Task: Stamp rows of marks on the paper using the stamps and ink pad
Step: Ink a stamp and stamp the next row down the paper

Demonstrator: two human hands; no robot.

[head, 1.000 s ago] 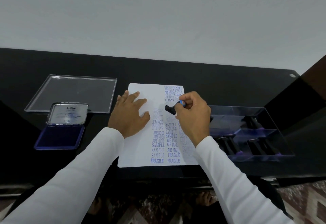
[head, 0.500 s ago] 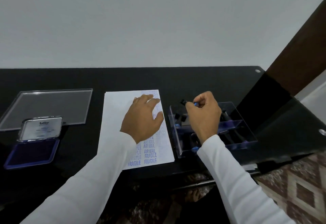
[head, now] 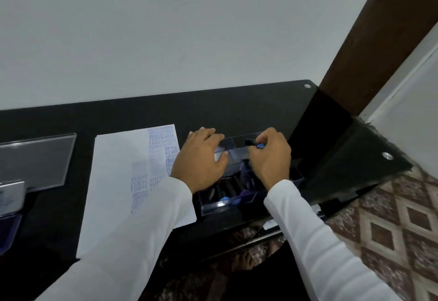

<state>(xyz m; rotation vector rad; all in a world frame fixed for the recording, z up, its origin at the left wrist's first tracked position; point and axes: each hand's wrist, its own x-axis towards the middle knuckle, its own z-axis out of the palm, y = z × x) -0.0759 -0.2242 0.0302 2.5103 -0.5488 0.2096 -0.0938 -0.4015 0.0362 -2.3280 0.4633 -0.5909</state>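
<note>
A white paper (head: 118, 172) with rows of blue stamped words lies on the black table. To its right stands a clear stamp box (head: 237, 151) holding several dark stamps. My right hand (head: 270, 158) pinches a small black stamp with a blue end (head: 253, 143) above the box's far compartment. My left hand (head: 201, 160) rests with relaxed fingers on the box's left edge, partly over the paper's right side. The open ink pad (head: 9, 205) shows only at the far left edge.
A clear plastic lid (head: 35, 158) lies left of the paper. The table's right corner (head: 384, 158) carries metal studs, beside a brown wooden post (head: 369, 39). Patterned floor (head: 391, 224) lies beyond the table's front edge.
My view has swung right. My right hand carried the stamp from the paper to above the box. My left hand left the paper and came to the box's left edge.
</note>
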